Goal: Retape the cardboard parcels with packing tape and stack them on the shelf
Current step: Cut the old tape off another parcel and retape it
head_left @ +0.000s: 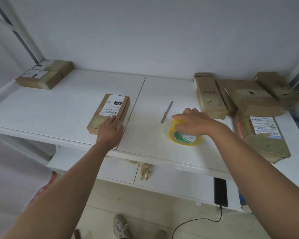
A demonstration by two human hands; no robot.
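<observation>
My left hand (110, 130) rests flat on the labelled parcel (109, 113); my right hand (192, 122) grips the yellow tape roll (184, 136), a knife (167, 112) lying just beyond it.

A parcel storeroom: white metal shelving (41, 107) holding labelled cardboard parcels (248, 99).

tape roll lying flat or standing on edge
Standing on edge, tilted: the tape roll rests on the shelf on its yellow rim, its green-printed core facing the camera, with the right hand on top of it.
</observation>
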